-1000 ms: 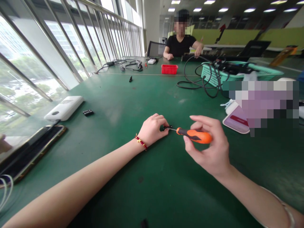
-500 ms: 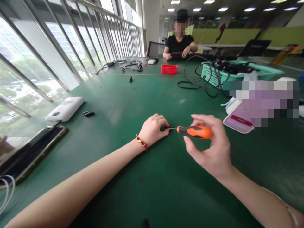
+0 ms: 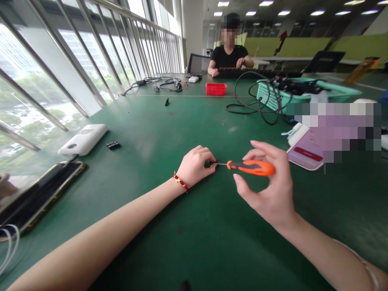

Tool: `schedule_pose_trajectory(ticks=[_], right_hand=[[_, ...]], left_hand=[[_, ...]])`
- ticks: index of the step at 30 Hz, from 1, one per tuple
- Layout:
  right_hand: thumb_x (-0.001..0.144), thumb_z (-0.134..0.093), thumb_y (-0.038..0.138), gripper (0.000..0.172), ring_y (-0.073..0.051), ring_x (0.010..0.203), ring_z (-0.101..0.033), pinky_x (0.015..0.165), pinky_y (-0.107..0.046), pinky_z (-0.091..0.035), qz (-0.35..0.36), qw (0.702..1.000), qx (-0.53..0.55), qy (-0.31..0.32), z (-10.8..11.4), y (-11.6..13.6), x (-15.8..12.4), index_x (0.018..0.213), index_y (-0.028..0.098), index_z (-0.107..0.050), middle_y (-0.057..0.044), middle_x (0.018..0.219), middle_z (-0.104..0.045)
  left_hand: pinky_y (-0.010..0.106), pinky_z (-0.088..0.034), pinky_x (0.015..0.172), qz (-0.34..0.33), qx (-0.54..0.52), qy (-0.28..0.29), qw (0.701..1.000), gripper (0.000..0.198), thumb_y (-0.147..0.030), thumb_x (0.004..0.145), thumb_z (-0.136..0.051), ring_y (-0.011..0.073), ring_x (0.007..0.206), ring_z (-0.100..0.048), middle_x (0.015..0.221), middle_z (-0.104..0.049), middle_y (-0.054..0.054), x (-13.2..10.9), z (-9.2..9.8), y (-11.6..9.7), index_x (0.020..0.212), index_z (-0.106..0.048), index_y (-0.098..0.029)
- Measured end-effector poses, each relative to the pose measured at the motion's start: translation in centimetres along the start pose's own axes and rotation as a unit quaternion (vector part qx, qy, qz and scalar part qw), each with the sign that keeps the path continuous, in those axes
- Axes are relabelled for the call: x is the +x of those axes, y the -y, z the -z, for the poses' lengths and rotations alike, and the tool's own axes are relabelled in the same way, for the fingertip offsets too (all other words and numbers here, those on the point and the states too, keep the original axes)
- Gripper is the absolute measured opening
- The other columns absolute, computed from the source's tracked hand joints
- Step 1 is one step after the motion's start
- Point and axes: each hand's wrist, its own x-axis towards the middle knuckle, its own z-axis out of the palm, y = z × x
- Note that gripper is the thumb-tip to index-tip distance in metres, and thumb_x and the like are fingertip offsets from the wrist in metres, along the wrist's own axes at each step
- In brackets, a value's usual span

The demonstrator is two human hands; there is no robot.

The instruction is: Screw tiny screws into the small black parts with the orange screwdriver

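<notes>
My left hand (image 3: 198, 163) rests on the green table, its thumb and fingers pinched on a small black part (image 3: 214, 162) that they mostly hide. An orange-and-black screwdriver (image 3: 253, 167) lies nearly level, its thin metal shaft reaching to that part. Whether the tip sits in a screw is too small to tell. My right hand (image 3: 273, 186) supports the butt end of the handle against the palm. Its thumb and forefinger are spread apart around the handle, not pressed on it.
A black piece (image 3: 113, 145), a white power bank (image 3: 83, 139) and a dark phone (image 3: 42, 194) lie left. Ahead stand a red box (image 3: 216, 89) and a green basket (image 3: 273, 97) with cables. A purple-screened phone (image 3: 306, 151) lies right. Another person (image 3: 229, 58) sits opposite.
My right hand's fingers have spread wider and lifted slightly off the handle. The screwdriver has shifted a little to the right. My left hand stays where it was.
</notes>
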Motion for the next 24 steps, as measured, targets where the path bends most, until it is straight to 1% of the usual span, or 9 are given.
schedule_pose_trajectory(ticks=[2,5,7,10,13,16,18,21,24], right_hand=[[0.065,-0.068,0.025,0.062,-0.014,0.065,-0.053,0.057,-0.029,-0.048,-0.026,0.999,-0.002,0.018,0.02,0.0,-0.01,0.121,0.018,-0.041,0.0,0.076,-0.051],[0.07,-0.066,0.028,0.044,-0.008,0.042,-0.038,0.042,-0.022,-0.035,-0.057,0.996,-0.02,0.067,0.25,0.21,-0.16,0.109,0.018,-0.05,0.009,0.051,-0.037],[0.072,-0.064,0.026,0.028,-0.006,0.039,-0.035,0.041,-0.021,-0.032,-0.053,0.995,-0.026,0.083,0.38,0.34,-0.23,0.097,0.018,-0.055,0.01,0.046,-0.036],[0.074,-0.061,0.021,0.018,-0.006,0.04,-0.035,0.044,-0.021,-0.034,-0.042,0.995,-0.035,0.079,0.39,0.29,-0.22,0.091,0.018,-0.056,0.009,0.047,-0.037],[0.073,-0.06,0.017,0.026,-0.009,0.049,-0.044,0.052,-0.023,-0.042,-0.02,0.998,-0.028,0.054,0.21,0.02,-0.12,0.099,0.019,-0.055,0.006,0.057,-0.044],[0.068,-0.063,0.016,0.05,-0.017,0.078,-0.056,0.071,-0.032,-0.049,0.018,1.0,0.004,0.013,-0.03,-0.22,-0.09,0.115,0.019,-0.046,-0.005,0.09,-0.053],[0.065,-0.066,0.02,0.063,-0.018,0.082,-0.056,0.07,-0.034,-0.05,0.01,1.0,0.015,0.007,-0.12,-0.26,-0.14,0.122,0.02,-0.04,-0.008,0.101,-0.051],[0.065,-0.069,0.028,0.066,-0.012,0.06,-0.051,0.052,-0.027,-0.046,-0.036,0.999,-0.001,0.041,-0.03,-0.11,-0.28,0.123,0.02,-0.039,0.001,0.077,-0.051],[0.072,-0.064,0.027,0.034,-0.007,0.043,-0.041,0.044,-0.021,-0.038,-0.05,0.994,-0.03,0.091,0.19,0.19,-0.34,0.103,0.019,-0.053,0.009,0.051,-0.043]], left_hand=[[0.028,-0.046,0.073,-0.001,-0.001,0.001,1.0,0.005,-0.019,0.073,-0.057,0.0166,0.078,-0.054,0.078,-0.064,0.002,-0.02,0.0,-0.01,0.072,-0.062,-0.018],[0.028,-0.046,0.074,-0.003,-0.006,0.002,1.0,0.005,-0.019,0.073,-0.057,0.0166,0.079,-0.054,0.079,-0.064,0.002,-0.06,-0.04,0.04,0.073,-0.062,-0.018],[0.028,-0.046,0.074,-0.005,-0.006,-0.001,1.0,0.005,-0.019,0.073,-0.057,0.0166,0.079,-0.054,0.079,-0.064,0.002,-0.07,-0.08,0.11,0.073,-0.062,-0.018],[0.028,-0.046,0.073,-0.006,-0.006,-0.003,1.0,0.005,-0.02,0.073,-0.058,0.0167,0.079,-0.054,0.079,-0.064,0.002,-0.05,-0.1,0.18,0.073,-0.063,-0.018],[0.028,-0.046,0.073,-0.005,-0.004,-0.002,1.0,0.005,-0.019,0.073,-0.058,0.0166,0.078,-0.054,0.078,-0.064,0.002,-0.03,-0.07,0.16,0.073,-0.063,-0.017],[0.028,-0.046,0.073,-0.001,0.0,-0.002,1.0,0.005,-0.019,0.073,-0.057,0.0164,0.078,-0.054,0.078,-0.064,0.002,-0.02,-0.04,0.08,0.072,-0.063,-0.018],[0.028,-0.046,0.072,0.0,0.0,-0.002,1.0,0.005,-0.019,0.073,-0.058,0.0165,0.078,-0.054,0.078,-0.064,0.002,-0.01,-0.04,0.05,0.073,-0.063,-0.018],[0.028,-0.046,0.072,0.002,-0.003,-0.001,1.0,0.004,-0.018,0.072,-0.058,0.0165,0.078,-0.054,0.079,-0.065,0.002,0.0,-0.02,0.04,0.073,-0.063,-0.018],[0.029,-0.046,0.073,0.001,-0.003,0.001,1.0,0.004,-0.019,0.072,-0.058,0.0166,0.079,-0.054,0.079,-0.064,0.002,0.02,0.01,0.07,0.073,-0.062,-0.018]])
